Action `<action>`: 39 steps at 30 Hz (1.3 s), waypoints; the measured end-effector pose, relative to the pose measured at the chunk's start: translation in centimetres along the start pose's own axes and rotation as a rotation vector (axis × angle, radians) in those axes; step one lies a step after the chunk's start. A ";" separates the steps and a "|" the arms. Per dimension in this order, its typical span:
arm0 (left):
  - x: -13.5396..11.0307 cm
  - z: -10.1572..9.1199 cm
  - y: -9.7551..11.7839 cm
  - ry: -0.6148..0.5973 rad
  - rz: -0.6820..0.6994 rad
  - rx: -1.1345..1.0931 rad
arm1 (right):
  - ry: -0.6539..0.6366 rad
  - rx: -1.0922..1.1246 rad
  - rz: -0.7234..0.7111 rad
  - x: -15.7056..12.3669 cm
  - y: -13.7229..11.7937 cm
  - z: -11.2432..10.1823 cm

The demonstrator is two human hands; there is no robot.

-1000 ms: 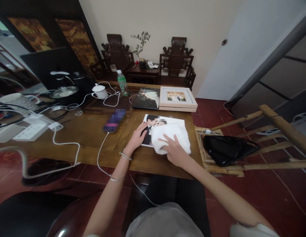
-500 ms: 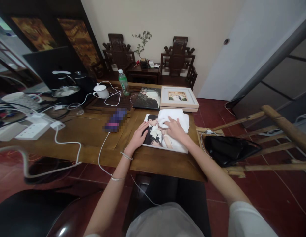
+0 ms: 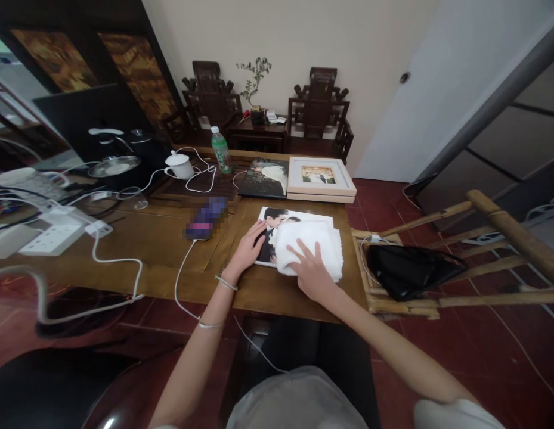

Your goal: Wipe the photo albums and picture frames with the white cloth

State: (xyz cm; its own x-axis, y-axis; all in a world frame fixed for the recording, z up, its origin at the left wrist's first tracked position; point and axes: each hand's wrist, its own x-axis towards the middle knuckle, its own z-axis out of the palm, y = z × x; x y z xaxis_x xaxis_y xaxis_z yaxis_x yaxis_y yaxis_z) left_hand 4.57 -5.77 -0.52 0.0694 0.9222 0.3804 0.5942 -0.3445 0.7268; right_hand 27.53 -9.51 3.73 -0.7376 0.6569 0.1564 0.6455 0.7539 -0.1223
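Observation:
A large photo print (image 3: 271, 221) of a couple lies flat near the front right of the wooden table (image 3: 160, 244). My left hand (image 3: 248, 248) rests on its left edge, fingers laid flat, pinning it down. My right hand (image 3: 311, 273) presses a folded white cloth (image 3: 309, 244) onto the print's near right part, fingers spread over the cloth. The cloth hides most of the picture.
Behind the print lie a white framed photo (image 3: 321, 177) and a dark photo (image 3: 266, 177). A phone (image 3: 206, 218) on a white cable, a green bottle (image 3: 221, 151), a white cup (image 3: 180, 165) and power strips (image 3: 53, 238) sit left. A bamboo chair with a black bag (image 3: 411, 271) stands right.
My right hand pushed the cloth to the print's far edge, then drew it back to the near right part. My left hand stayed on the left edge.

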 end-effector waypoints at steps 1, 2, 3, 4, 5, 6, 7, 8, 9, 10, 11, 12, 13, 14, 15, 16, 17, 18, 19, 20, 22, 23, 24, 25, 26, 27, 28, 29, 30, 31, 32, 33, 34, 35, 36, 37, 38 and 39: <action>0.0 0.0 0.0 -0.001 0.002 0.003 | -0.022 0.007 -0.016 -0.6 -0.5 -0.1; 0.0 0.0 0.1 -0.002 0.003 0.004 | -0.044 0.013 -0.030 -1.2 -0.9 -0.3; 0.0 -0.1 0.1 -0.003 0.003 0.005 | -0.064 0.018 -0.044 -1.7 -1.3 -0.4; 0.0 -0.1 0.1 -0.003 0.002 0.005 | -0.078 0.022 -0.056 -2.1 -1.5 -0.5; 0.0 -0.1 0.1 -0.003 0.001 0.004 | -0.085 0.028 -0.068 -2.4 -1.6 -0.6; 0.0 -0.1 0.1 -0.003 0.000 0.004 | -0.089 0.034 -0.079 -2.6 -1.5 -0.7; 0.0 -0.1 0.1 -0.003 -0.001 0.005 | -0.091 0.041 -0.088 -2.6 -1.5 -0.8; 0.0 -0.1 0.1 -0.002 -0.002 0.007 | -0.092 0.049 -0.094 -2.6 -1.3 -0.9; 0.0 0.0 0.1 -0.001 -0.003 0.008 | -0.093 0.056 -0.100 -2.5 -1.1 -0.9; 0.0 0.0 0.0 0.000 -0.003 0.008 | -0.093 0.061 -0.103 -2.3 -0.9 -1.0; 0.0 0.0 0.0 0.000 -0.003 0.008 | -0.091 0.066 -0.104 -2.1 -0.6 -1.1; 0.0 0.0 0.0 0.001 -0.001 0.007 | -0.086 0.070 -0.104 -1.8 -0.4 -1.1; 0.0 0.0 0.0 0.001 0.001 0.005 | -0.076 0.074 -0.099 -1.4 -0.1 -1.1; 0.0 0.0 0.0 0.001 0.002 0.003 | -0.059 0.078 -0.090 -1.0 0.2 -1.1; 0.0 0.0 -0.1 0.000 0.002 0.004 | -0.039 0.083 -0.077 -0.5 0.5 -1.0; 0.0 0.0 -0.1 -0.001 0.000 0.005 | -0.018 0.087 -0.060 0.1 0.9 -0.9; 0.0 0.1 -0.1 -0.002 0.000 0.006 | -0.003 0.090 -0.040 0.7 1.4 -0.8; 0.0 0.1 -0.2 -0.003 -0.001 0.006 | 0.001 0.093 -0.019 1.3 1.9 -0.6; 0.0 0.1 -0.2 -0.003 0.000 0.005 | -0.004 0.095 0.002 2.0 2.4 -0.6; 0.0 0.1 -0.2 -0.001 0.001 0.003 | -0.012 0.096 0.023 2.6 2.9 -0.5; 0.0 0.1 -0.2 0.001 0.002 -0.003 | -0.024 0.087 0.054 3.9 4.0 -0.6; 0.0 0.1 -0.2 0.001 0.000 -0.003 | -0.022 0.078 0.067 4.4 4.6 -0.6; 0.0 0.1 -0.2 0.000 -0.001 -0.003 | -0.013 0.067 0.081 4.9 5.1 -0.8; 0.0 0.0 -0.2 -0.001 -0.002 -0.002 | -0.003 0.056 0.097 5.3 5.5 -0.9; 0.0 0.0 -0.2 -0.002 -0.002 -0.001 | 0.003 0.048 0.114 5.6 5.9 -1.0; 0.0 0.0 -0.2 -0.002 -0.001 0.000 | 0.010 0.043 0.131 5.9 6.2 -1.1; 0.0 0.0 -0.2 -0.001 0.001 0.001 | 0.019 0.040 0.145 6.1 6.4 -1.2; 0.0 0.0 -0.2 0.000 0.004 0.002 | 0.027 0.039 0.153 6.2 6.6 -1.2; 0.0 0.1 -0.3 0.001 0.007 0.003 | 0.036 0.037 0.156 6.3 6.7 -1.2; 0.0 0.1 -0.4 0.003 0.010 0.005 | 0.044 0.033 0.155 6.3 6.8 -1.2; 0.0 0.1 -0.4 0.005 0.011 0.005 | 0.050 0.028 0.151 6.3 6.7 -1.1; 0.0 0.1 -0.5 0.005 0.011 0.005 | 0.053 0.022 0.145 6.2 6.7 -1.0; 0.0 0.2 -0.5 0.006 0.011 0.005 | 0.053 0.017 0.139 6.1 6.5 -0.9; 0.0 0.2 -0.5 0.006 0.011 0.004 | 0.047 0.015 0.131 5.8 6.3 -0.7; 0.0 0.2 -0.5 0.006 0.011 0.003 | 0.033 0.018 0.123 5.4 6.0 -0.7; 0.0 0.2 -0.5 0.006 0.012 0.003 | 0.013 0.027 0.116 4.9 5.7 -0.6; 0.0 0.2 -0.5 0.006 0.012 0.004 | -0.009 0.037 0.108 4.3 5.2 -0.6; 0.0 0.2 -0.4 0.005 0.012 0.007 | -0.026 0.047 0.099 3.5 4.6 -0.7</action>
State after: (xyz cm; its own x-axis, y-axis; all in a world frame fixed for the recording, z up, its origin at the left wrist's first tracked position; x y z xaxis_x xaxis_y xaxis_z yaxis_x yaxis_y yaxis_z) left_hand 4.46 -5.60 -0.92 0.0727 0.9172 0.3918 0.5990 -0.3542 0.7182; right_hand 28.06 -3.70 4.36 -0.6758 0.7279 0.1163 0.7059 0.6845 -0.1820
